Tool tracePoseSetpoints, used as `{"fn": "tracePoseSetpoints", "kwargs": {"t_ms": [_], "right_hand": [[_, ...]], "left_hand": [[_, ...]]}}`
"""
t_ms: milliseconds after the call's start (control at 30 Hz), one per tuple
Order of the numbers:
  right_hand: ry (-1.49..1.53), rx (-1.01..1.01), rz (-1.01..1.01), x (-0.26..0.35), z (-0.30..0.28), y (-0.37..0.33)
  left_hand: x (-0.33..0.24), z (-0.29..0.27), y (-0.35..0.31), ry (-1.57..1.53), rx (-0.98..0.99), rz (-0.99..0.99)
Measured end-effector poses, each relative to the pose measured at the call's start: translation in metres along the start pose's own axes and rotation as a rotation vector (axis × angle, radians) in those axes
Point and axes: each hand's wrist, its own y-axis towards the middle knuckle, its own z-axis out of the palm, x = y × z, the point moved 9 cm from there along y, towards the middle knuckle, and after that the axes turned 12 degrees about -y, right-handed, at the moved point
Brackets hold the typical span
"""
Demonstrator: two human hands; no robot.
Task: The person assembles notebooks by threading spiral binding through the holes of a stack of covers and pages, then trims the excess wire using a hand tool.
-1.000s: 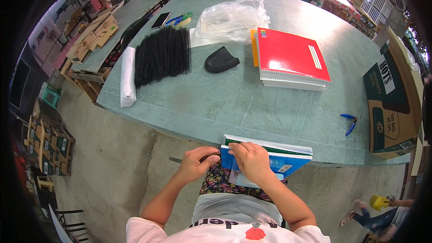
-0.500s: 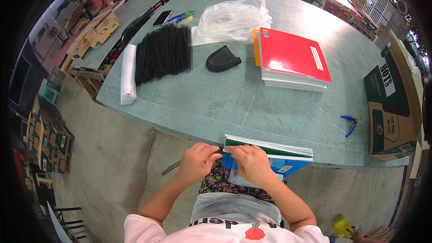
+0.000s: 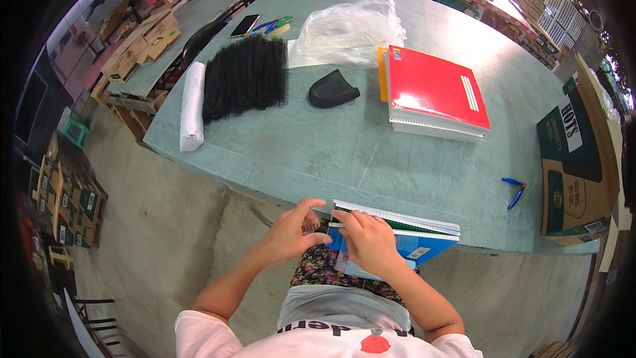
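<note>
A blue-covered notebook [image 3: 427,249], its punched white page edges turned up, leans at the table's front edge in front of my body. My right hand [image 3: 370,242] grips its left end, fingers over the punched edge. Beside that end is my left hand [image 3: 291,233], thumb and forefinger parted around a thin black spiral binding coil [image 3: 311,228]. The coil's tail sticks out past the back of that hand over the floor. Green shows between the page stacks. Whether the coil's tip is in a hole is hidden by my fingers.
On the table lie a pile of black coils [image 3: 246,78], a white roll [image 3: 193,107], a black curved piece [image 3: 333,89], clear plastic [image 3: 351,30], red notebooks [image 3: 437,89], blue pliers [image 3: 514,192] and a phone [image 3: 246,25]. A cardboard box [image 3: 576,166] stands at right.
My left thumb and forefinger have spread from a pinch, showing the coil between them. My right hand stays on the notebook. The view has shifted slightly.
</note>
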Motion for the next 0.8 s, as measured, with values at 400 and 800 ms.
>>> {"fn": "tracePoseSetpoints", "kwargs": {"t_ms": [400,800], "right_hand": [[-0.074,-0.037,0.055,-0.001,0.004,0.005],[-0.013,-0.071,0.073,-0.002,0.002,0.009]], "left_hand": [[0.027,-0.004,0.001,0.058,0.179,-0.196],[0.002,0.004,0.029,0.259,0.412,0.125]]}}
